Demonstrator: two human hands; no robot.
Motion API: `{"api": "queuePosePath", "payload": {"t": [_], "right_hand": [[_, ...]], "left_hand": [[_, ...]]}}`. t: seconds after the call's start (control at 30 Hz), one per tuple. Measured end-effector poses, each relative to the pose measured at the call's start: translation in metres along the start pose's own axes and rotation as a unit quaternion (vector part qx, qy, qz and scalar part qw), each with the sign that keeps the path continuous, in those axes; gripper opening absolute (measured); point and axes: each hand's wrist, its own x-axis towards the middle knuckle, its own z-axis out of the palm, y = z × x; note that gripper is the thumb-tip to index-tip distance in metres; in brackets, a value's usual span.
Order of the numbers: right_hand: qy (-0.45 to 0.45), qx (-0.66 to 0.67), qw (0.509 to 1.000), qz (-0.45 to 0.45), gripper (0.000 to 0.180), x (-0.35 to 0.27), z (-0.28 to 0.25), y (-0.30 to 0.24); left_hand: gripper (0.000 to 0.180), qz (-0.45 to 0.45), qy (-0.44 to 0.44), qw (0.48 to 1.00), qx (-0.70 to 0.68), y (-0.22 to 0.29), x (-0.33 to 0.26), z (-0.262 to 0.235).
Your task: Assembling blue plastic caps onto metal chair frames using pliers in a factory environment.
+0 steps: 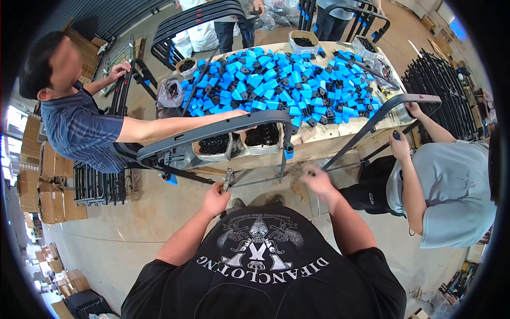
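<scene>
Apparently the left hand [216, 200] grips metal pliers [228, 179].

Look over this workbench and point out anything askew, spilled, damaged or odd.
The blue pieces lie jumbled in a loose heap across the table, while black parts sit in boxes; that looks untidy, though possibly deliberate. No damage is evident on the near frame.

Black short-sleeved fabric shirt [260, 292], lower centre: arched white capital lettering [274, 278]. Light-grey fabric shirt [449, 186], right: small dark script [467, 183], illegible.
</scene>
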Motion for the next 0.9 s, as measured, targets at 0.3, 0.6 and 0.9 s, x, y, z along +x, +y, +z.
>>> {"api": "queuePosePath", "payload": {"t": [0.3,0.6,0.9], "right_hand": [[-0.282,0.146,0.948,0.020,0.035,-0.007,0.166,-0.164],[-0.172,0.143,0.971,0.084,0.035,0.008,0.266,-0.194],[0.246,0.132,0.951,-0.135,0.024,-0.030,0.182,-0.042]], "left_hand": [[0.053,0.032,0.067,0.968,-0.240,-0.011,0.089,-0.050],[0.065,-0.008,0.006,0.985,-0.174,-0.052,0.082,-0.103],[0.037,0.028,0.199,0.969,-0.146,-0.188,0.030,-0.137]]}}
